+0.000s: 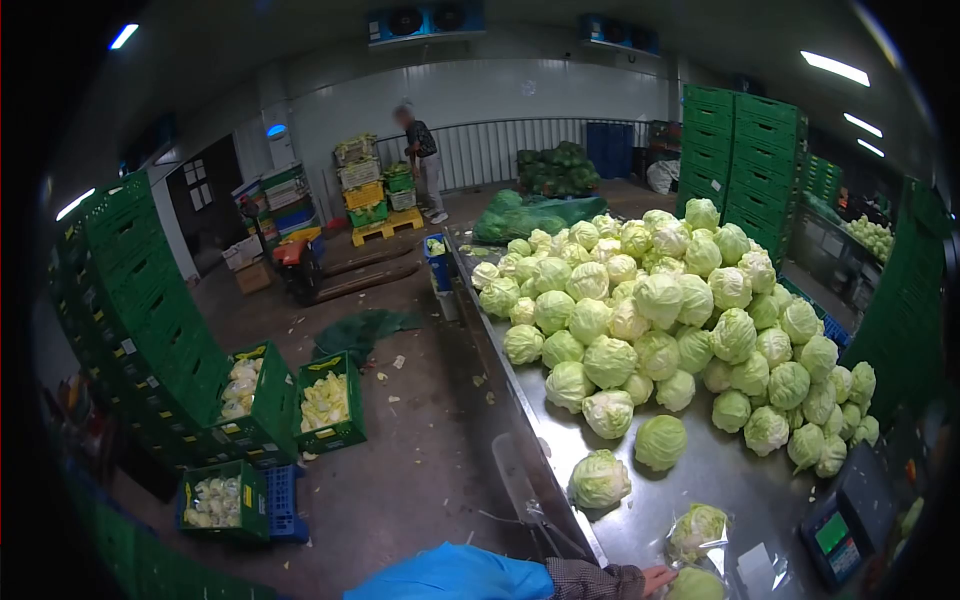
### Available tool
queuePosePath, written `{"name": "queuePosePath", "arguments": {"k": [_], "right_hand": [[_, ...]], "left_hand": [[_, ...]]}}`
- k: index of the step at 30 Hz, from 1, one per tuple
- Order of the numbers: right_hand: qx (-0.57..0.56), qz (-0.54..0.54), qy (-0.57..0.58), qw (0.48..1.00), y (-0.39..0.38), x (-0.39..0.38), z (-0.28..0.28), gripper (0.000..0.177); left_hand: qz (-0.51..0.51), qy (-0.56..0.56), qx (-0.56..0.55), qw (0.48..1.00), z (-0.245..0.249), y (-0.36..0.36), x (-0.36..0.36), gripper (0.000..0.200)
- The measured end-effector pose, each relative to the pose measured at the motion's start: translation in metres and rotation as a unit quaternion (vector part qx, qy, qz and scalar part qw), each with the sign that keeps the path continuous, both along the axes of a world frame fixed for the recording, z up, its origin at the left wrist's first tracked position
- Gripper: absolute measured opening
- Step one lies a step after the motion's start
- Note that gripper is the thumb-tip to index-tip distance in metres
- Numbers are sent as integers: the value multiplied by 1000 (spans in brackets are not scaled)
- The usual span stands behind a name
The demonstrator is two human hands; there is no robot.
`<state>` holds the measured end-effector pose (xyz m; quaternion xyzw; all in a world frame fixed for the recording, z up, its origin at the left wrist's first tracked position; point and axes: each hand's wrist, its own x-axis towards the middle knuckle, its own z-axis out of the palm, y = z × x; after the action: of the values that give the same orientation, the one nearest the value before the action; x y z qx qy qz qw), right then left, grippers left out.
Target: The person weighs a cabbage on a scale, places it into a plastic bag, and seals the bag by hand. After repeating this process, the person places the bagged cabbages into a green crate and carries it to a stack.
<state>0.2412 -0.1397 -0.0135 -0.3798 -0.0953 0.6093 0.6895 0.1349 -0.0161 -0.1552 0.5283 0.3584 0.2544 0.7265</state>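
Observation:
At the bottom edge, my left hand (656, 579) reaches in from the left, in a dark checked sleeve with a blue cover further up the arm. Its fingers rest against the side of a green cabbage (696, 585), which the frame cuts off below. Just beyond lies another cabbage (698, 532) in shiny clear plastic film. Two loose cabbages, one pale (600, 479) and one greener (661, 442), sit on the metal table (640, 515) in front of a large heap of cabbages (640, 300). My right hand is out of the frame.
A device with a lit screen (836, 540) stands at the right, near a white sheet (757, 572). Green crates (150, 290) are stacked at the left; others stand behind the heap. A pallet jack (300, 270) and green netting (365, 333) occupy the floor. A person (420, 150) stands at the back.

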Motion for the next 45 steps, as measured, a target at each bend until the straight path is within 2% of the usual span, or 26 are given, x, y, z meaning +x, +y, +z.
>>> {"name": "queuePosePath", "arguments": {"k": [4,7,10,11,12,14,17,18,20,22,24,25,28,31,33,36,37,38,40,42,45], "right_hand": [[40,43,55,997,2,16,-8,66],[19,18,-2,1000,-1,10,13,62],[-8,33,31,999,1,7,24,57],[2,34,37,999,1,9,21,55],[14,36,44,998,2,13,15,53],[26,23,68,997,4,14,13,49],[55,6,117,992,7,14,13,46],[80,21,130,988,6,19,6,46],[170,89,170,966,8,26,-9,47],[298,193,221,908,18,25,-20,49],[69,111,100,986,9,21,-19,52],[-47,66,35,996,5,16,-14,53],[-58,69,20,996,6,1,9,57],[-69,16,61,996,6,9,12,54],[-35,-17,79,996,11,8,25,51],[14,-7,127,992,10,6,32,47],[31,6,146,989,10,5,34,46],[14,9,122,992,10,2,36,46],[-24,17,78,997,10,-10,43,48],[-35,35,86,995,8,-12,38,50],[-27,42,65,997,7,-7,19,53]], "left_hand": [[-74,-31,-20,997,-20,11,10,26],[-98,-34,-14,995,-34,16,12,22],[-109,-23,39,993,-49,23,14,20],[-110,-12,102,989,-58,26,16,19],[-101,7,226,969,-72,29,20,18],[-66,40,461,884,-95,39,25,17],[-48,56,336,939,-100,43,2,21],[-79,31,-54,995,-74,47,-9,22],[-51,28,-86,995,-72,44,-16,23],[-40,17,-107,993,-66,35,-19,23],[-50,-1,-97,994,-60,26,-15,23],[-52,-7,-93,994,-56,22,-12,23],[-43,-12,-73,996,-49,14,-10,24],[-13,2,-51,999,-45,8,-14,24],[34,36,-19,999,-41,3,-16,25],[177,152,112,966,-27,-15,-20,26],[190,211,238,929,20,-22,-38,25],[95,179,110,973,73,-30,-52,25],[32,184,275,943,123,-27,-64,27],[-16,167,335,927,131,-20,-61,27],[-48,161,331,929,111,-6,-46,27]]}}
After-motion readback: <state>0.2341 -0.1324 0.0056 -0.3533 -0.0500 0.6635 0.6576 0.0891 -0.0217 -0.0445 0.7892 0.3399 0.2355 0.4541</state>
